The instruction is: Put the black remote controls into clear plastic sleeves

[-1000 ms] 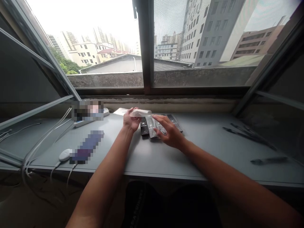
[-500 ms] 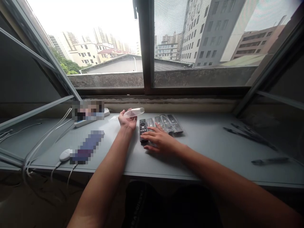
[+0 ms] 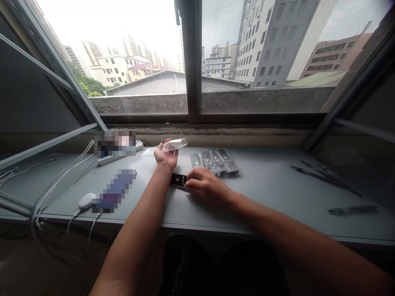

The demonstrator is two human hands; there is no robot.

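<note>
My left hand (image 3: 166, 159), palm up, has its fingers curled round a clear plastic sleeve (image 3: 175, 144), whose one end sticks out to the right above the desk. Low over the desk, my right hand (image 3: 207, 185) grips one end of a black remote control (image 3: 178, 180). The remote lies sideways with its buttons facing up, and its left end is close by my left wrist, partly hidden there. Just beyond my right hand, several remotes in clear plastic sleeves (image 3: 217, 161) lie side by side.
At the left are a white power strip (image 3: 138, 146), white cables (image 3: 55, 187), a round white plug-like thing (image 3: 86, 200) and a pixelated bluish object (image 3: 114, 191). Dark strap-like items (image 3: 324, 177) lie on the right. Metal frames flank the desk (image 3: 271, 193); a window stands behind.
My right hand has closed on the bare remote and turned it from upright to sideways, pulling it nearer and away from the sleeved ones. My left hand has stayed nearly still with the plastic sleeve.
</note>
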